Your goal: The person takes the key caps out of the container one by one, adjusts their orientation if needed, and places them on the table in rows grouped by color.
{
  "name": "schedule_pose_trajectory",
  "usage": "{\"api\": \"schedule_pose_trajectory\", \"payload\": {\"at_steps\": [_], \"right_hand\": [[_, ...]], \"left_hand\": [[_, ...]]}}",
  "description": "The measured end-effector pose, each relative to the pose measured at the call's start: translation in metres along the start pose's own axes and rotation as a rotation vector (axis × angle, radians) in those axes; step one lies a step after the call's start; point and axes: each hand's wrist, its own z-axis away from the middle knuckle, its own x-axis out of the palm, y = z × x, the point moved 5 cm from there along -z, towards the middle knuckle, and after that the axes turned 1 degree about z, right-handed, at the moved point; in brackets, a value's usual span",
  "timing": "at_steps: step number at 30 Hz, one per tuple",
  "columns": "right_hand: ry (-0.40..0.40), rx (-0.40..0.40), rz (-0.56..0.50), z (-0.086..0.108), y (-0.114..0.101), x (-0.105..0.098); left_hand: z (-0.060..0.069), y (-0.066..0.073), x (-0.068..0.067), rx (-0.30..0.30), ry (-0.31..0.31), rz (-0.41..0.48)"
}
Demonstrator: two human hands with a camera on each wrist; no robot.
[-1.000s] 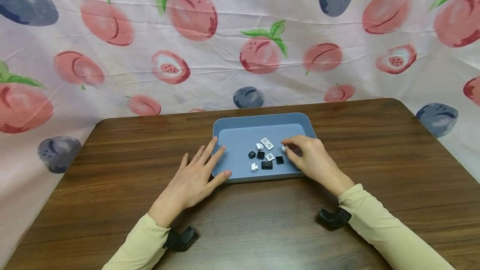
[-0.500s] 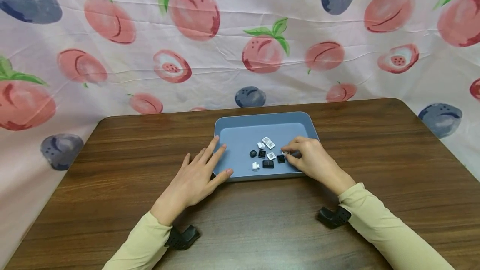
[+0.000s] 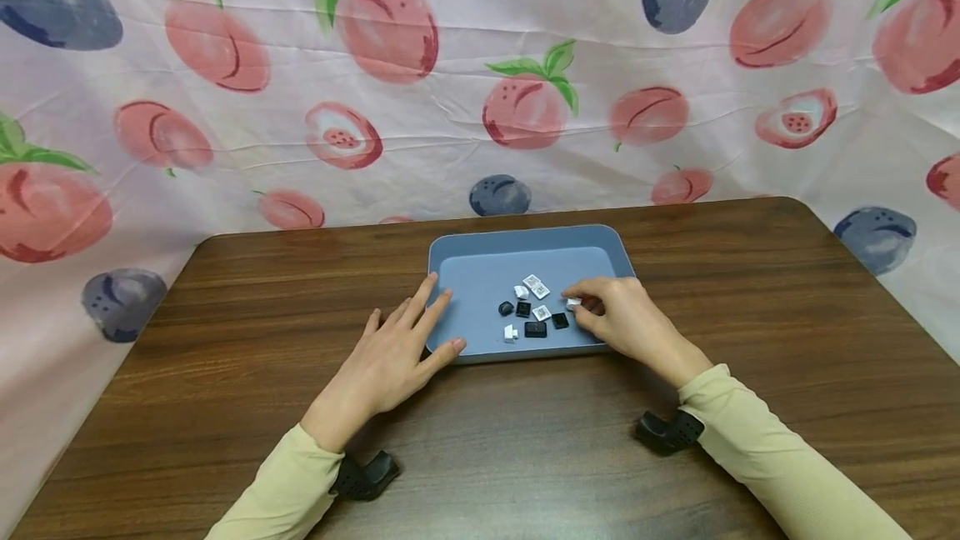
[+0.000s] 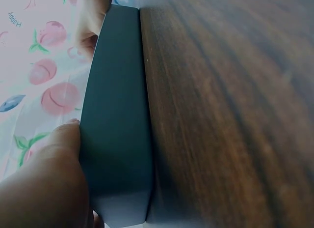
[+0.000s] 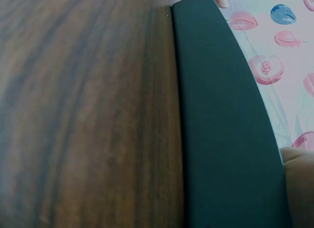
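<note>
A small white piece [image 3: 573, 304] sits inside the tray [image 3: 480, 267] toward its right edge, pinched between thumb and forefinger of the right hand [image 3: 630, 315]; whether it touches the tray floor is unclear. The step in hand appears to be handling this single piece; the next move seems to call for a firm, precise grip clear of the black pieces [image 3: 536, 329] nearer the tray's near edge. The left hand [image 3: 390, 365], fingers spread, rests at the tray's near-left corner, on the table [image 3: 480, 440].

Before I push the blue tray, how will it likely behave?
The blue tray is probably stiff, since its sides stand straight. Being wide and low, it likely won't tip. The small pieces on its flat floor may slide.
</note>
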Motion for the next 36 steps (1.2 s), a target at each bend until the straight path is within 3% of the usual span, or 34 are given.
{"api": "schedule_pose_trajectory", "payload": {"at_steps": [6,15,20,24,32,36], "right_hand": [[-0.015,0.0,-0.014,-0.001,0.003,0.0],[0.034,-0.082,-0.061,-0.002,0.002,-0.004],[0.034,-0.05,-0.14,-0.002,0.007,-0.006],[0.035,-0.036,-0.123,-0.003,0.008,-0.007],[0.122,-0.072,-0.169,-0.003,-0.006,-0.015],[0.084,-0.083,-0.284,-0.003,-0.019,-0.014]], "left_hand": [[0.001,0.001,0.0,-0.001,0.004,0.005],[0.0,0.004,-0.001,-0.014,-0.002,0.012],[-0.001,0.005,-0.002,-0.022,0.007,0.001],[-0.002,0.004,-0.002,-0.033,0.015,-0.013],[-0.004,0.005,-0.003,-0.051,0.007,-0.017],[-0.004,0.005,-0.003,-0.061,0.003,-0.017]]}}
